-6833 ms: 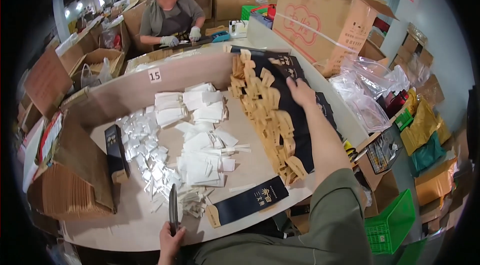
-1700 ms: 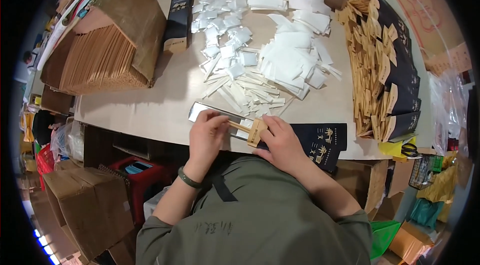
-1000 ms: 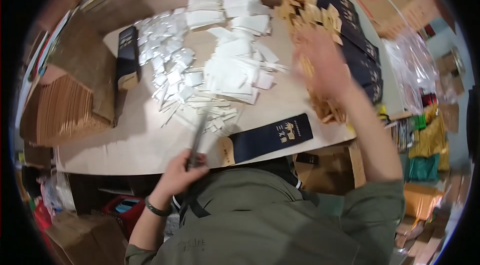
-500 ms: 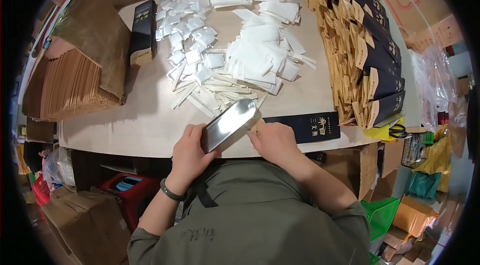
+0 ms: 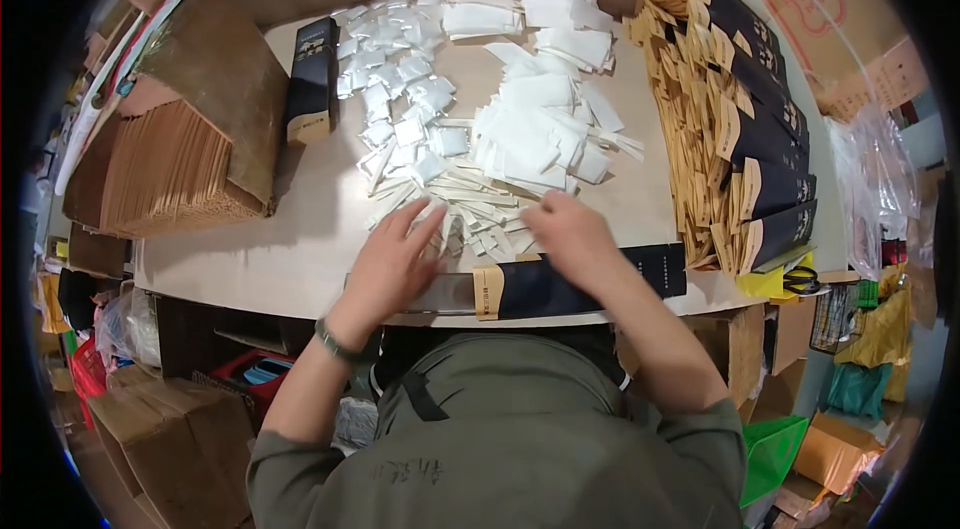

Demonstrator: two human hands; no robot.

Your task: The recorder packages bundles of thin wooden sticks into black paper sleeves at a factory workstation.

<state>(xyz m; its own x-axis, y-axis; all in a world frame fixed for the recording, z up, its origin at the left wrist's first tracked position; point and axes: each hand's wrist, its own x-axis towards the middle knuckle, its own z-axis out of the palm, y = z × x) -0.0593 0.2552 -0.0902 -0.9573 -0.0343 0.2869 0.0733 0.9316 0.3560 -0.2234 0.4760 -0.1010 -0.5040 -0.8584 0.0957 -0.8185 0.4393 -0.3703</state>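
My left hand point(image 5: 392, 257) reaches over the near left side of a pile of slim white sachets point(image 5: 487, 206), its fingers spread. At the pile's right edge my right hand point(image 5: 572, 241) is curled, fingertips together; whatever they may hold is too small or hidden. Beneath my hands, along the table's near edge, lies a flat black and tan package point(image 5: 520, 291), with a shiny silver piece point(image 5: 448, 295) at its left end, partly under my left hand. Beyond the sachets are small clear-wrapped square packets point(image 5: 410, 132) and a heap of flat white packets point(image 5: 530, 139).
At the left stands an open carton point(image 5: 215, 79) tightly filled with brown card pieces, beside another black and tan package point(image 5: 313, 79). Stacked black and tan packages point(image 5: 770, 139) line the right side. Black-handled scissors point(image 5: 800, 279) lie at the right corner. White packet stacks point(image 5: 484, 4) sit at the back.
The shiny silver piece, earlier held up in my left hand, now lies at the package's left end on the table. Both hands have let go and moved over the slim sachets.
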